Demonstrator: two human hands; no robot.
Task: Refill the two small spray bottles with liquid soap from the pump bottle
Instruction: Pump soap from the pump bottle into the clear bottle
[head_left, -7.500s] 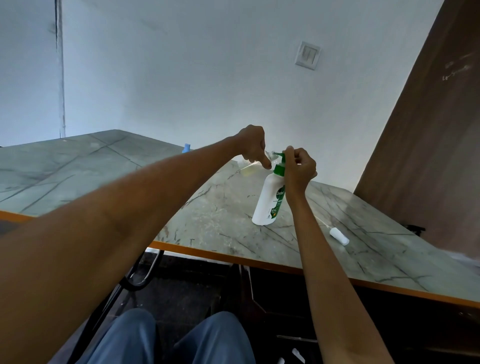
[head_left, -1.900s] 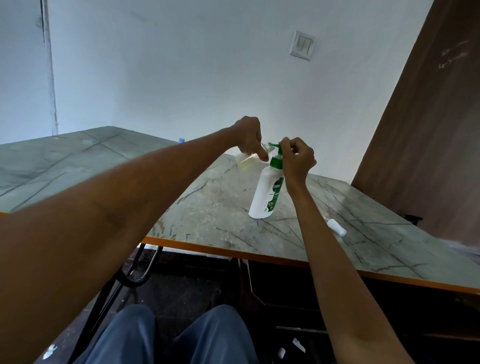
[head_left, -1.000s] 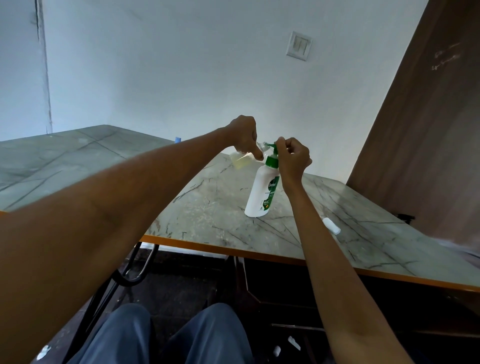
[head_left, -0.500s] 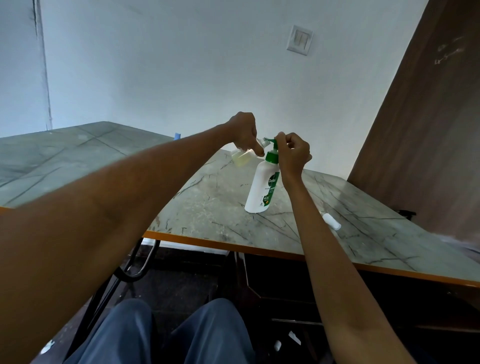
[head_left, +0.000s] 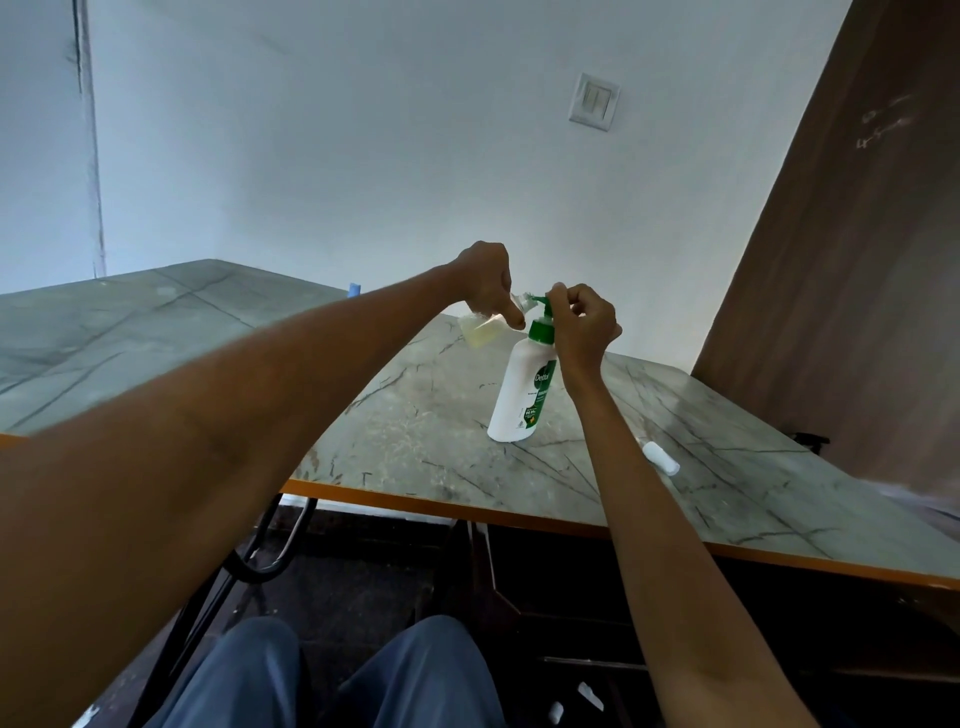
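A white pump bottle (head_left: 519, 395) with a green label and green pump head stands on the marble-patterned table (head_left: 426, 436). My right hand (head_left: 582, 325) is curled over the pump head, fingers on its top. My left hand (head_left: 485, 283) holds a small clear spray bottle (head_left: 480, 330), tilted, with yellowish liquid in it and its mouth up at the pump's spout. A small white spray top (head_left: 661, 458) lies on the table to the right of my right forearm. A second small bottle is not clearly seen.
A small blue object (head_left: 354, 289) peeks from behind my left forearm at the far table edge. The table's orange front edge (head_left: 519, 517) runs above my knees. A wooden door (head_left: 852, 260) stands at the right, and a wall switch (head_left: 594, 101) above.
Both hands stay at the pump head with the small bottle held under the spout. The view has shifted slightly; nothing on the table has moved.
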